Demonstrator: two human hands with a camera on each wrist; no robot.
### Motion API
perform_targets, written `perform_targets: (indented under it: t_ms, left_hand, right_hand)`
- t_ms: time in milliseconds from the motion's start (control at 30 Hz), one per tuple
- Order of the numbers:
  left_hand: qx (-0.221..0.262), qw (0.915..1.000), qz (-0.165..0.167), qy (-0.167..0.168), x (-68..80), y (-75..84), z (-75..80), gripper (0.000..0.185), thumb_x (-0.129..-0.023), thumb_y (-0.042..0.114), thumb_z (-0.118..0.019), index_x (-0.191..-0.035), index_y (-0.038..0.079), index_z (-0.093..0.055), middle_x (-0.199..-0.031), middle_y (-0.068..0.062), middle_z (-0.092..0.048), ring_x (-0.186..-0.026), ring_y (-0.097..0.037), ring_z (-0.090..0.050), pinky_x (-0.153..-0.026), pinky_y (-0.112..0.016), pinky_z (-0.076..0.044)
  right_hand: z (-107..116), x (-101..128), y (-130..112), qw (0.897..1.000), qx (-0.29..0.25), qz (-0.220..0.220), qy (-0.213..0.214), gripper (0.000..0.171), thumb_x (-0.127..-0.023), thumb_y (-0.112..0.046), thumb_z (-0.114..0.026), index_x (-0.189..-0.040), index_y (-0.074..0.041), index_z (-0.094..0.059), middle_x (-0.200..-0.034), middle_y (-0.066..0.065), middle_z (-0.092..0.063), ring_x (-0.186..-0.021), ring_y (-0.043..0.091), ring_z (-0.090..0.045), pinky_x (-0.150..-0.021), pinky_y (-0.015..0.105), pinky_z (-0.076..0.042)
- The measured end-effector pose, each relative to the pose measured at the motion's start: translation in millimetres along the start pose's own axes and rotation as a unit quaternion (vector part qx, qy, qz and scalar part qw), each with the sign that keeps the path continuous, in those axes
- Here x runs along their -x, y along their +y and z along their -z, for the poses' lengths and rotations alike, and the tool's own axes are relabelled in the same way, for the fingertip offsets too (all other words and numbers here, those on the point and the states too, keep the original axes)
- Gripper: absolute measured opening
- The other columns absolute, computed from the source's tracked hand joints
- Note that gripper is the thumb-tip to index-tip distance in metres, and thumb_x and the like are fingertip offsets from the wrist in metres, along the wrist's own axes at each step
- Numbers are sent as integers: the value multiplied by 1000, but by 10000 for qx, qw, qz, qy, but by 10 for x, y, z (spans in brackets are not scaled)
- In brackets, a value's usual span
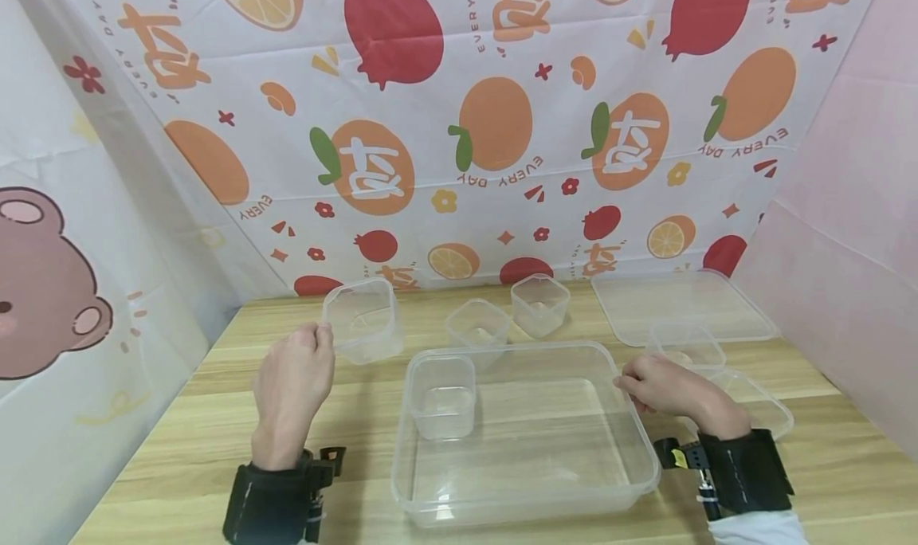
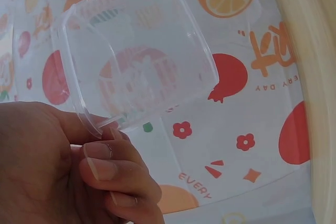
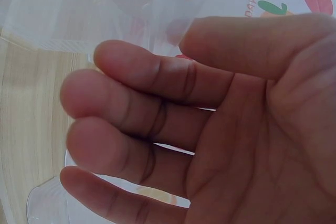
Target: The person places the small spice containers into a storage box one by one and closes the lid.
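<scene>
left hand [image 1: 292, 382]: fingers pinch rim of small clear cup [image 1: 361, 320], lifted off tabletop [image 1: 179, 417] | right hand [image 1: 667, 390]: fingers relaxed, at edge of big bin [image 1: 527, 481] | progress, judged: one cup [image 1: 443, 397] in bin, two cups [image 1: 476, 326] [image 1: 539, 304] left behind it

Bright, even light fills your head view, and the wooden table [image 1: 502, 314] shows only soft, faint shadows under the clear containers. Pale glare streaks the floor of the large clear tray [image 1: 617, 481]. Straight lines bow toward the edges, a wide-lens distortion. Your left wrist view is sharp on the fingers [image 2: 113, 174], softer behind. Your right wrist view is blurred: the right hand [image 3: 210, 124] sits too close, out of focus.
</scene>
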State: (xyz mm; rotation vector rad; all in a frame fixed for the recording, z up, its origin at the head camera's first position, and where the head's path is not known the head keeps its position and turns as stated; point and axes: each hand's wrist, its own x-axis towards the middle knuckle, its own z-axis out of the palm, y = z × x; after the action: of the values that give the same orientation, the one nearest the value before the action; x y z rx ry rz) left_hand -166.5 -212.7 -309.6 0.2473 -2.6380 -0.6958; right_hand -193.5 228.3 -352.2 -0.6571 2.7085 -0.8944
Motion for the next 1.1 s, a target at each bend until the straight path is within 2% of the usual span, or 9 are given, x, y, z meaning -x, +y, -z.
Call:
perform_targets:
  t_ms: [333, 733, 1100]
  left_hand:
    - [-11, 10000, -32, -28, 41, 69, 16, 43, -109, 23, -36, -69, 8, -45, -60, -4, -40, -50, -21, -38, -46, -33, -28]
    - [-14, 9992, -325, 217, 73, 146, -7, 43, -107, 20, -39, -65, 9, -42, -56, -2, -35, -48, -19, -32, -44, -32, -25]
    - [-40, 9992, -369, 157, 106, 201, -1, 44, -108, 23, -38, -66, 10, -43, -56, -2, -37, -48, -21, -35, -44, -33, -25]
  right_hand:
    - [-7, 6, 3, 10000, -16, 10, -17, 36, -102, -6, -54, -66, -8, -55, -56, -6, -43, -49, 10, -37, -49, 26, -31]
    - [-3, 2, -7, 10000, 17, -72, -19, 36, -101, -7, -53, -65, -8, -55, -56, -6, -44, -50, 10, -38, -49, 26, -31]
    - [-4, -14, -13, 9999, 8, -117, -74, 37, -101, -6, -53, -64, -8, -55, -55, -6, -44, -50, 10, -37, -49, 26, -30]
